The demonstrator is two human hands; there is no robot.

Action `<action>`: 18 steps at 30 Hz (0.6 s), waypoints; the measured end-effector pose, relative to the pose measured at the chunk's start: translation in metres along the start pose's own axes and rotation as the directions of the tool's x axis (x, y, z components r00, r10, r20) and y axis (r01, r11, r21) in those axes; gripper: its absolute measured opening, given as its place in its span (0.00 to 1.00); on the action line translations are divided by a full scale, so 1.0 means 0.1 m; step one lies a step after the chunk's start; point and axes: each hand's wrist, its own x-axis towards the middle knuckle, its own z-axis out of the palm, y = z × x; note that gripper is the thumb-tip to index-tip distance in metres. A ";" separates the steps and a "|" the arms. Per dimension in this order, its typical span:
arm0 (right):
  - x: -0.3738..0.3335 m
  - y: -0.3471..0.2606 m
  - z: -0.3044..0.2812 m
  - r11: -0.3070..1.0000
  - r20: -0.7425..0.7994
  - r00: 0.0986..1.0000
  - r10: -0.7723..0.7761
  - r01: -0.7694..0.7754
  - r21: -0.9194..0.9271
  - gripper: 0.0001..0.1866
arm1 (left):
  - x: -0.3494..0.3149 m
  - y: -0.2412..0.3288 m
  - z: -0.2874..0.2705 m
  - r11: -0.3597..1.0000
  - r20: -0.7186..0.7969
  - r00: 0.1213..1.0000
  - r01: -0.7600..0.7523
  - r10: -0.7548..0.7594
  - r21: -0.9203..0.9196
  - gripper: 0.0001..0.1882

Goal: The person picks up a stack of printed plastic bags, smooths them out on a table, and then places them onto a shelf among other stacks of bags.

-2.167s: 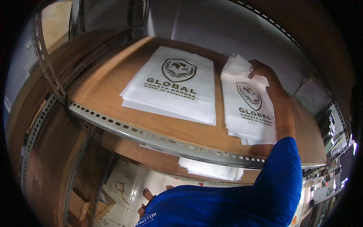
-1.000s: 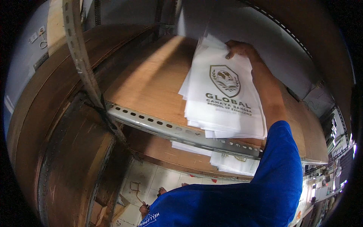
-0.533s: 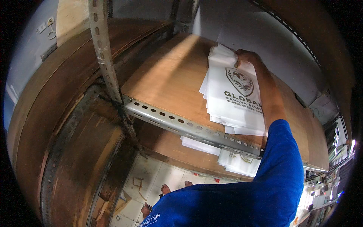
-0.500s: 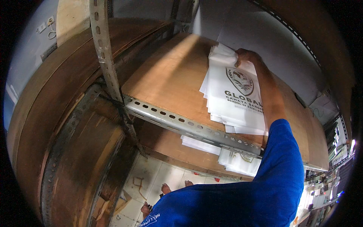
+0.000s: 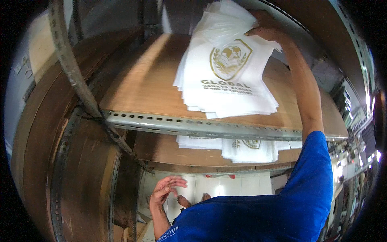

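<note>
My right hand [image 5: 262,28] grips a stack of thin white printed sheets [image 5: 225,94] near its top right corner. The sheets are limp, bunched and folded over at the top, and each visible face carries a gold-brown crest with lettering below. They hang tilted over the upper wooden shelf [image 5: 141,84]; whether their lower edges touch the board I cannot tell. Lower down on the left, my left hand [image 5: 166,190] is in the air with fingers apart and slightly curled, holding nothing. It is below the front edge of the lower shelf [image 5: 161,159].
A perforated metal rail [image 5: 169,123] runs along the upper shelf's front, joining an upright metal post [image 5: 70,64] at left. More white printed sheets [image 5: 250,151] lie on the lower shelf. Curved-looking wooden boards [image 5: 76,177] fill the left side. My feet stand on the tiled floor [image 5: 229,185].
My right hand has lifted the stack of sheets up, nearer and to the left in the picture. My left hand has risen into view from beside my body, its fingers spreading.
</note>
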 end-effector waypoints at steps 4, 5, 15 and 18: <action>-0.90 -0.28 -0.74 0.994 -0.096 0.993 -0.064 0.055 -0.094 0.29 | 0.72 0.41 0.95 0.975 0.544 0.827 -0.022 0.142 -0.221 0.49; -1.18 -0.28 -0.89 0.984 -0.138 0.976 -0.169 0.161 -0.072 0.28 | 0.89 0.39 1.21 0.962 0.609 0.786 0.076 0.104 -0.261 0.50; -4.63 -0.04 -3.74 0.941 0.177 0.925 -0.338 0.326 0.093 0.08 | 1.42 -1.00 3.80 0.473 0.641 0.766 0.549 0.044 -0.689 0.36; -5.72 -0.01 -4.77 0.933 0.175 0.919 -0.354 0.334 0.137 0.09 | 1.32 -1.81 4.74 0.470 0.707 0.688 0.685 -0.165 -0.557 0.36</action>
